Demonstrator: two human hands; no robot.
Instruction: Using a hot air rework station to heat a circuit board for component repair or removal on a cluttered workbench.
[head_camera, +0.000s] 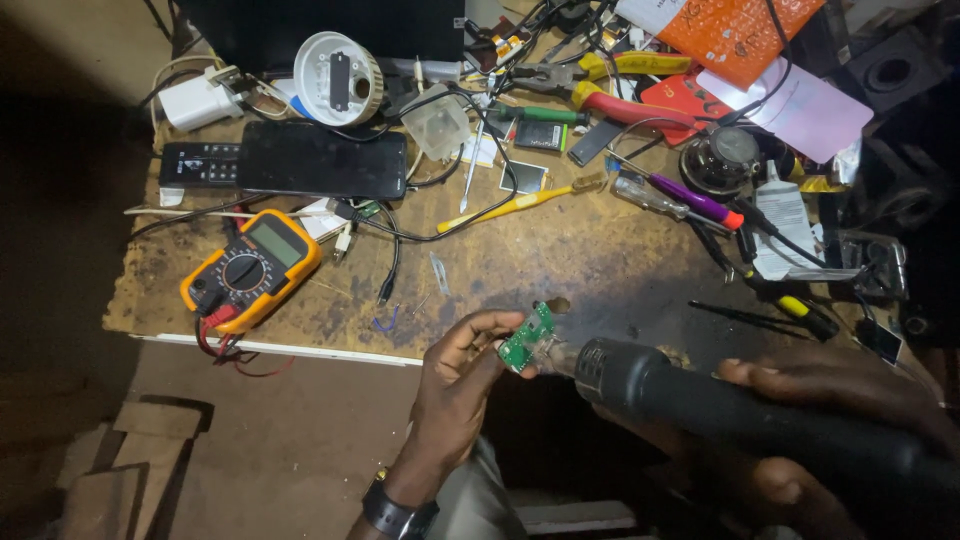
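head camera, looking down at a cluttered wooden workbench (560, 250) in dim light. the left hand (455, 385) is near the bench's front edge, fingers closed in a pinch on a small green circuit board (527, 337), held up in the air just in front of the bench and tilted so its face turns to the right. the right hand (830, 400) is wrapped shut around the thick black barrel of a hot air gun (700, 395). the gun's long axis runs from the lower right of the picture up toward the left, and its metal nozzle (556, 357) ends right at the board, touching it or nearly so; which of the two cannot be told. the board thus lies straight ahead of the nozzle, in the left hand's grip, with the right hand farther back along the barrel. on the bench behind, well apart from the hands, sit an orange multimeter (250, 270) at the left, a black phone (320, 160) face up, a white round casing (338, 78), a yellow toothbrush (520, 203), red-handled pliers (610, 95) and a tangle of cables. the rear of the gun is cut off at the right edge, the right hand's lower fingers are lost in shadow, and the board's parts are too small to make out.
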